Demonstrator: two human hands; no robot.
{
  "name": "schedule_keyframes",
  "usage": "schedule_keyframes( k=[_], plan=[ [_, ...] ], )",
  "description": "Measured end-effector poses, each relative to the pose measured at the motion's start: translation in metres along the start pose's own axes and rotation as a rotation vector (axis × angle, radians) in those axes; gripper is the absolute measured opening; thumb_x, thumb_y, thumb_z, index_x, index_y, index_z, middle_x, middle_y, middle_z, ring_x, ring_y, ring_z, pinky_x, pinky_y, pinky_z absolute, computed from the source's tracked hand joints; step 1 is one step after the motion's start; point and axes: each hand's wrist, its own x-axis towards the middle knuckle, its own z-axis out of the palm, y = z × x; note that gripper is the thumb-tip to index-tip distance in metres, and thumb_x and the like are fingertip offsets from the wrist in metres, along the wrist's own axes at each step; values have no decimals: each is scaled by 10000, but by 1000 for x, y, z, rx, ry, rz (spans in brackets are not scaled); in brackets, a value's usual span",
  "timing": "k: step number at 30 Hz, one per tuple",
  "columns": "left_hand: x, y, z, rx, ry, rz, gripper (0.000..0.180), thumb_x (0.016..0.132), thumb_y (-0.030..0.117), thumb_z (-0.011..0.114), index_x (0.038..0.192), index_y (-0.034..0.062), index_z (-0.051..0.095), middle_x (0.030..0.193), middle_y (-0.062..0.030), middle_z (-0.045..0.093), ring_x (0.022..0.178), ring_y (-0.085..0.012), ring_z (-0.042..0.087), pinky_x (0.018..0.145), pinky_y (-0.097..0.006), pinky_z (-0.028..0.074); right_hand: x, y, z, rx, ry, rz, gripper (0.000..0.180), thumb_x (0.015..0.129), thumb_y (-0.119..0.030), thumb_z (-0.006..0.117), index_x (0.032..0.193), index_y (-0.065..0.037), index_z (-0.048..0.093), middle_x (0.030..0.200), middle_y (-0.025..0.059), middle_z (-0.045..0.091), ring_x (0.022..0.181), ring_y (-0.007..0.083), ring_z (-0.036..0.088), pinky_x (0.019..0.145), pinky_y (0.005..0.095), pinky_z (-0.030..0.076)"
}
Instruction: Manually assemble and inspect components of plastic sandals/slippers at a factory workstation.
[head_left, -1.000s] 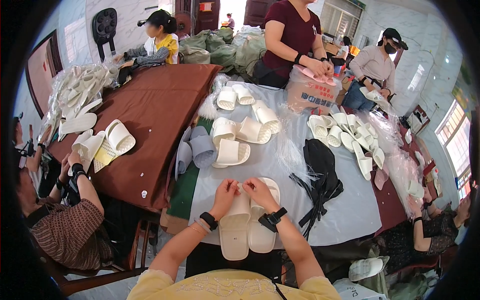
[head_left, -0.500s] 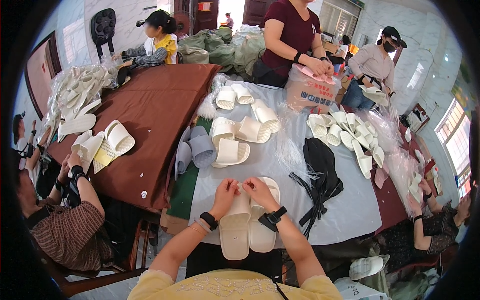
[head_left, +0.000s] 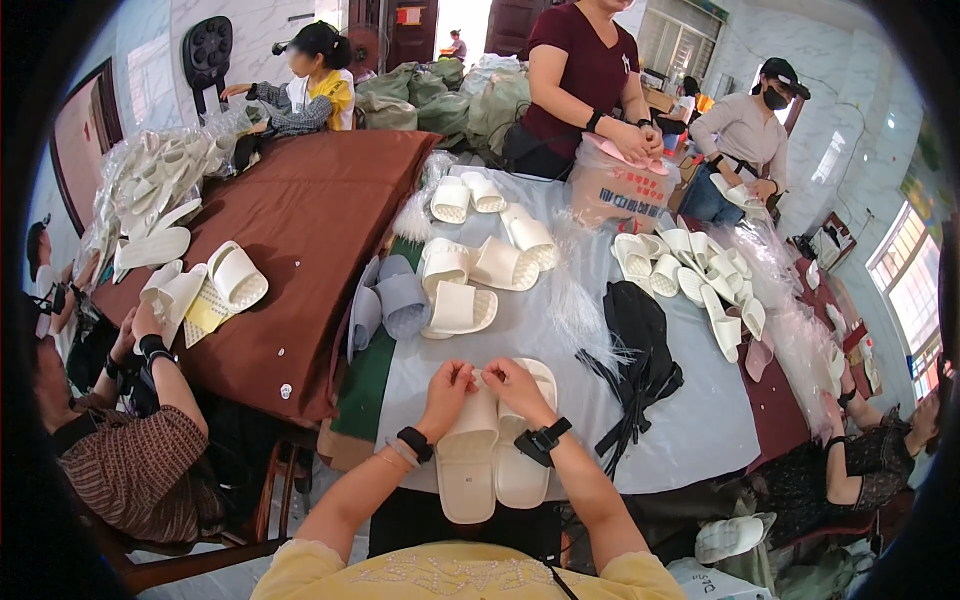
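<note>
My left hand (head_left: 449, 395) and my right hand (head_left: 513, 386) are close together above a pair of off-white slippers (head_left: 467, 475) at the table's near edge. Both hands have their fingertips pinched together. Anything between them is too small to make out. The slippers lie side by side, their heels toward me and jutting over the edge, and my hands and wrists partly cover them. Just beyond are several white slippers (head_left: 463, 309) with dimpled soles. Grey-blue slippers (head_left: 404, 301) sit to their left.
A black strappy bag (head_left: 640, 345) lies right of my hands, beside a bundle of thin white strands (head_left: 592, 315). More white slippers (head_left: 722, 325) are heaped farther right. A brown-covered table (head_left: 300, 220) adjoins on the left. Co-workers handle slippers around the tables.
My hands stay pinched over the slippers, with barely any shift. Across the table, the masked person on the right has lowered a white slipper slightly.
</note>
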Motion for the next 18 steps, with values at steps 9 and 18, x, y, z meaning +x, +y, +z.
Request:
schedule_keyframes(
  k=[9,18],
  plan=[
    [-6,4,-5,149,-16,14,155,908,160,492,907,6,514,739,-26,548,665,-87,529,632,-230,447,0,1,9,3,2,-61,168,805,-166,594,867,-12,576,775,107,609,687,206,574,629,294,454],
    [-6,4,-4,148,-28,30,173,906,171,492,922,0,513,741,-41,561,657,-96,545,609,-235,447,-1,1,4,10,-8,-4,152,818,-151,588,865,-7,567,750,34,557,695,110,494,647,238,412]
  ],
)
